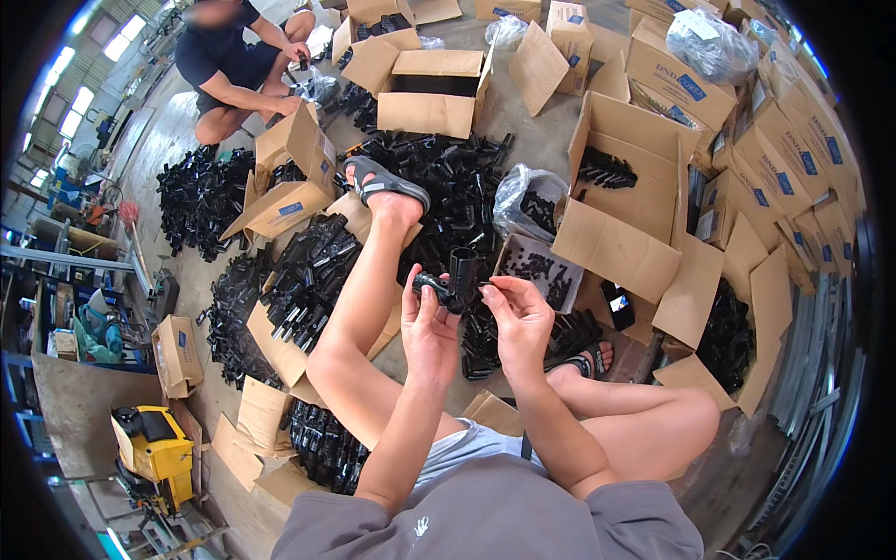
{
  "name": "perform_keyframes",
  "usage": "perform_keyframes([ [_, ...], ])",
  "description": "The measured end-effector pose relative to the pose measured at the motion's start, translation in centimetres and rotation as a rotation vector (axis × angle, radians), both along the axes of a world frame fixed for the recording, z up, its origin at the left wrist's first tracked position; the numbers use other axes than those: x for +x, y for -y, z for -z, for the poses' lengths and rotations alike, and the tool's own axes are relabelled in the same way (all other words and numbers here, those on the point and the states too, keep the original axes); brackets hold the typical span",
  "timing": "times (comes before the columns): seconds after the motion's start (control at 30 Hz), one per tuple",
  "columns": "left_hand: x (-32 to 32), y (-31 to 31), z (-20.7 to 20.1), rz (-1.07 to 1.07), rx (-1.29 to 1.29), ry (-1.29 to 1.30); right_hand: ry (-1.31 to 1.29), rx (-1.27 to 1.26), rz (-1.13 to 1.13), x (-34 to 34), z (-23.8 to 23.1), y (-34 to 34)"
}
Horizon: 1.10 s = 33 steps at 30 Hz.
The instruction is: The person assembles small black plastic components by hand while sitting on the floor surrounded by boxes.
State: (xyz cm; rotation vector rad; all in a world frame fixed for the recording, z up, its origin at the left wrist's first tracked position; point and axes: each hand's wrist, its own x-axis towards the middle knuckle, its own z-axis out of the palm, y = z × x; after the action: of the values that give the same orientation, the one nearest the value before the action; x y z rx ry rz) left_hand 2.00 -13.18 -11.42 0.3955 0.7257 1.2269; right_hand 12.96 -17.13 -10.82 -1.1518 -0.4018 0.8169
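Holding a black tube (463,273) at frame centre in the left hand (430,329), right hand (520,322) pinched narrow beside it, unclear on what; probably light, stiff, slick, best gripped around its branch (431,283).

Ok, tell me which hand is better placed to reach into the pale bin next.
Probably the right. The right hand is nearer the pale bin, though it seems to pinch a small dark piece; the left hand grips the black tubular part.
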Motion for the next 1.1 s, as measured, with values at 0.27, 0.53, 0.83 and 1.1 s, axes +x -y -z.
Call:
perform_keyframes([
  [0.27, 0.1, 1.1, -1.0, -0.058, 0.172, -0.095, -0.162, 0.046, -0.079, -0.4, 0.3, 0.8],
  [0.53, -0.9, 1.3, -1.6, -0.087, 0.567, -0.428, -0.549, 0.168, -0.237, 0.3, 1.7, 1.5],
  [0.83, -1.5, 0.4, -3.5, -0.089, 1.203, -0.989, -0.367, 0.031, -0.349, 1.0, -1.6, 2.2],
  [1.1, -2.8, 0.4, -0.6, 0.144, 0.147, -0.500, -0.288, -0.214, -0.433, 1.8, 2.5, 1.5],
])
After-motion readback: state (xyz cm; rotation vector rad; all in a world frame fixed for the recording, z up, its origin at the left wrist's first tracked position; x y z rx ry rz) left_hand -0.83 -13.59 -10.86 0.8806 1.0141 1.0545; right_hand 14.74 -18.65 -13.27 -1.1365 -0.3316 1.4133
